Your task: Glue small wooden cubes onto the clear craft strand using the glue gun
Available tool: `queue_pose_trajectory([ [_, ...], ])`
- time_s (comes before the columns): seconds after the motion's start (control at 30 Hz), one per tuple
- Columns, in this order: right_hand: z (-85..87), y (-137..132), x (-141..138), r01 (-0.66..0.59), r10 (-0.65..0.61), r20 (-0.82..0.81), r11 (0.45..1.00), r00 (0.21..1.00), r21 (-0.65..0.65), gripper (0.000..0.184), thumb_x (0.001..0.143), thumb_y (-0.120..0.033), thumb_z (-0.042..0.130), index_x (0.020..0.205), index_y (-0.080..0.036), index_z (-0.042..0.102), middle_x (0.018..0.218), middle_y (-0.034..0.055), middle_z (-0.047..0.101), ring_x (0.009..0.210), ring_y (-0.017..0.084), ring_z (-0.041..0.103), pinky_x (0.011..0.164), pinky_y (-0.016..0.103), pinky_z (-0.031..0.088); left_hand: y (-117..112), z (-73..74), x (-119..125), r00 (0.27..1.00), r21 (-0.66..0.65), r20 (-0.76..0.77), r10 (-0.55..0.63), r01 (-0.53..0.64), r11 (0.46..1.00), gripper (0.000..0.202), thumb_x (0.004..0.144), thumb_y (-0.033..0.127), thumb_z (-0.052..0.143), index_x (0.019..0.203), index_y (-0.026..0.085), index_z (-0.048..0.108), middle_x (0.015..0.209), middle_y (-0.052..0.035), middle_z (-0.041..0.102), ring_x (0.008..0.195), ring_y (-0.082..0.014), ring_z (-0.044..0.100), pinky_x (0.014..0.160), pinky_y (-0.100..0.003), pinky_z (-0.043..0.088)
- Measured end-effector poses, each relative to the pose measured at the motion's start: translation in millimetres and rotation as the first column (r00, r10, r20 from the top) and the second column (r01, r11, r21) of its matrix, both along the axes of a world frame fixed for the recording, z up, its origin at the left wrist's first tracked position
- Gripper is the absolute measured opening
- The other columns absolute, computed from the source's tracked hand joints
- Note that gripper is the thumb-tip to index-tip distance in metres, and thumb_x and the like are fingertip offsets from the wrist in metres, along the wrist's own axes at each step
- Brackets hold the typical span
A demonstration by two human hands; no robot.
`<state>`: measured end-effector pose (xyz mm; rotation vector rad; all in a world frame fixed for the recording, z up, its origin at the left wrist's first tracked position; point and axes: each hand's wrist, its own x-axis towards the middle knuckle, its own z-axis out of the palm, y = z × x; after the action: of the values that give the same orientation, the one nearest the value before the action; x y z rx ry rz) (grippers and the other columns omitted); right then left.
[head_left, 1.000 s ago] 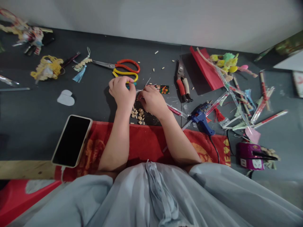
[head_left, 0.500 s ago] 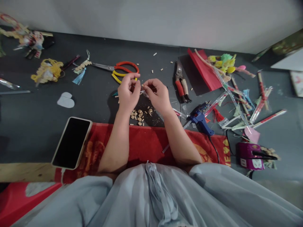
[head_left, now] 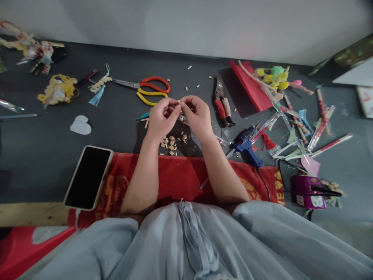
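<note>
My left hand and my right hand meet fingertip to fingertip over the dark table. Between their pinched thumbs and forefingers shows a small pale wooden piece, largely covered by the fingers. Just below the hands lies a pile of small wooden pieces with crumbs around it. Scissors with a red and a yellow handle rest beyond my left hand. A teal-tipped tool pokes out beside that hand, its other end hidden. Pruning shears lie to the right of my right hand.
A blue glue gun with a cord lies right of my forearm, near wrapped sticks and tassels. A phone rests on the red towel's left end. Yellow yarn and a white paper cutout lie left.
My left hand has moved right and slightly down, and its fingertips now touch my right hand's at the small wooden piece. The gap between the hands has closed.
</note>
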<state>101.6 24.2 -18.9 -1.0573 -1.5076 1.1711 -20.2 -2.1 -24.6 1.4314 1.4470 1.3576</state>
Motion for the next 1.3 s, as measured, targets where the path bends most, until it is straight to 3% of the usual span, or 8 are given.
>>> queue_pose_trajectory([
  [0.2, 0.2, 1, 2, 0.033, -0.034, 0.045, 0.999, 0.998, 0.017, 0.008, 0.085, -0.027, 0.056, 0.085, -0.019, 0.058, 0.079, -0.0012, 0.063, 0.070, 0.009, 0.057, 0.068, 0.025, 0.050, 0, 1.7, 0, 0.999, -0.022, -0.033, -0.009, 0.008, 1.000, 0.009, 0.078, 0.025, 0.058, 0.073, 0.021, 0.052, 0.063, 0.0018, 0.054, 0.057, -0.0082, 0.050, 0.053, -0.021, 0.040],
  [0.37, -1.9, 3, 4, 0.050, -0.051, 0.060, 0.999, 0.997, 0.021, 0.014, 0.086, -0.033, 0.057, 0.086, -0.019, 0.058, 0.078, -0.0017, 0.061, 0.069, 0.009, 0.055, 0.071, 0.027, 0.049, 0, -4.1, -3, 0.959, -0.034, -0.276, 0.071, -0.083, 0.996, 0.007, 0.073, 0.017, 0.059, 0.068, 0.021, 0.054, 0.053, 0.0047, 0.046, 0.048, -0.0082, 0.041, 0.052, -0.025, 0.033],
  [0.47, -3.0, 4, 4, 0.048, -0.049, 0.045, 0.999, 0.998, 0.023, 0.013, 0.086, -0.032, 0.057, 0.086, -0.019, 0.058, 0.077, -0.0020, 0.060, 0.068, 0.008, 0.055, 0.070, 0.026, 0.048, -1, -5.4, -3, 0.927, -0.053, -0.367, 0.077, -0.103, 0.993, 0.012, 0.068, 0.012, 0.059, 0.075, 0.021, 0.060, 0.051, 0.0053, 0.045, 0.049, -0.0100, 0.042, 0.055, -0.026, 0.035],
  [0.57, -3.0, 4, 4, 0.036, -0.039, 0.052, 0.998, 0.998, 0.041, 0.010, 0.086, -0.029, 0.056, 0.085, -0.019, 0.057, 0.075, -0.0026, 0.059, 0.065, 0.007, 0.053, 0.066, 0.024, 0.046, 0, -4.0, -2, 0.963, -0.038, -0.252, 0.095, -0.108, 0.993, 0.018, 0.070, 0.011, 0.058, 0.084, 0.022, 0.062, 0.053, 0.0056, 0.045, 0.049, -0.0093, 0.043, 0.054, -0.025, 0.036],
  [0.7, -0.6, 3, 4, 0.019, -0.021, 0.042, 0.999, 0.999, 0.030, 0.010, 0.086, -0.028, 0.057, 0.084, -0.019, 0.057, 0.073, -0.0030, 0.059, 0.062, 0.006, 0.051, 0.061, 0.023, 0.044, 4, -3.7, -1, 0.998, -0.025, 0.002, 0.068, -0.068, 0.997, 0.004, 0.079, 0.023, 0.059, 0.078, 0.022, 0.062, 0.060, 0.0028, 0.051, 0.052, -0.0077, 0.046, 0.051, -0.023, 0.037],
  [0.93, 3.4, 1, 4, -0.006, 0.006, 0.008, 1.000, 1.000, 0.008, 0.017, 0.081, -0.035, 0.062, 0.080, -0.018, 0.061, 0.071, -0.0026, 0.059, 0.060, 0.007, 0.049, 0.059, 0.024, 0.042, 5, -3.6, -5, 0.973, -0.122, 0.230, -0.024, 0.054, 0.991, 0.034, 0.082, 0.050, 0.058, 0.063, 0.021, 0.055, 0.048, 0.0051, 0.035, 0.040, -0.0058, 0.032, 0.038, -0.023, 0.026],
  [1.13, 2.1, 2, 7, -0.015, 0.014, 0.021, 0.999, 1.000, 0.048, 0.019, 0.079, -0.036, 0.065, 0.080, -0.017, 0.063, 0.071, -0.0020, 0.059, 0.060, 0.007, 0.049, 0.059, 0.024, 0.041, 3, 8.3, -3, 0.887, -0.229, 0.461, -0.022, 0.143, 0.963, 0.036, 0.073, 0.044, 0.069, 0.057, 0.017, 0.051, 0.047, 0.0073, 0.033, 0.036, -0.0009, 0.021, 0.034, -0.018, 0.013],
  [1.3, 2.9, 1, 7, -0.012, 0.004, 0.077, 0.995, 0.997, 0.100, 0.009, 0.079, -0.026, 0.065, 0.079, -0.017, 0.064, 0.073, -0.0012, 0.059, 0.061, 0.006, 0.047, 0.059, 0.024, 0.040, 2, 11.1, -3, 0.864, -0.302, 0.501, 0.046, 0.124, 0.945, 0.023, 0.074, 0.030, 0.069, 0.062, 0.015, 0.056, 0.045, 0.0089, 0.033, 0.034, 0.0000, 0.022, 0.033, -0.016, 0.012],
])
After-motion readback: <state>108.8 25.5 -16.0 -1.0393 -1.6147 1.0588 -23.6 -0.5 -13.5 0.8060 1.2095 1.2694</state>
